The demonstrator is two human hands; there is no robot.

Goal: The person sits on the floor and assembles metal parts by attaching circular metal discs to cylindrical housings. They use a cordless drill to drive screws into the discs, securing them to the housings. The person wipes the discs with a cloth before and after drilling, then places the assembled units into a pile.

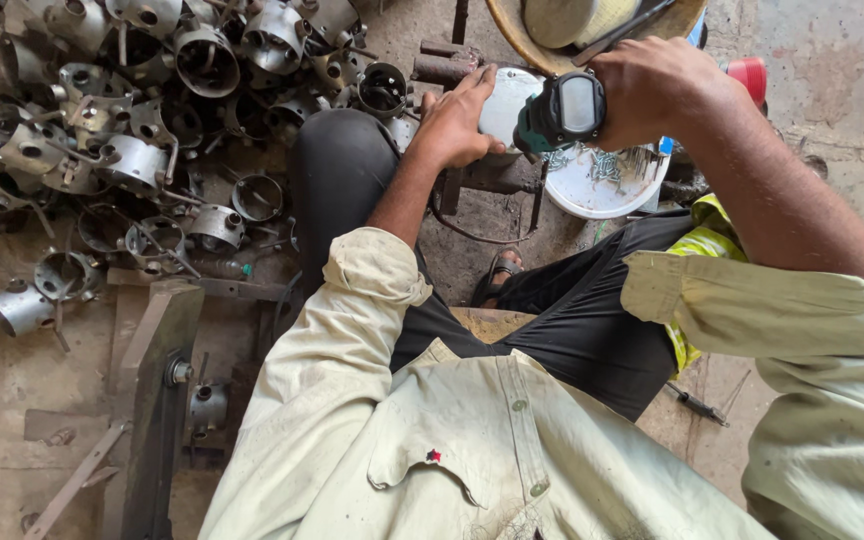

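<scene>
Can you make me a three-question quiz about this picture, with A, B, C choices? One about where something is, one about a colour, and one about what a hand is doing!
1. Where is the big pile of metal rings?
A. On the floor to the person's left
B. On the person's lap
C. Inside the white bowl

2. What colour are the person's trousers?
A. White
B. Black
C. Red

3. What is the right hand doing?
A. Resting open on the floor
B. Gripping a power drill
C. Pointing at the ceiling

Answers:
1. A, the rings lie heaped at the upper left, apart from the white bowl of screws.
2. B, both legs are clad in black.
3. B, the fingers wrap over the drill, while the left hand steadies a pale metal piece.
</scene>
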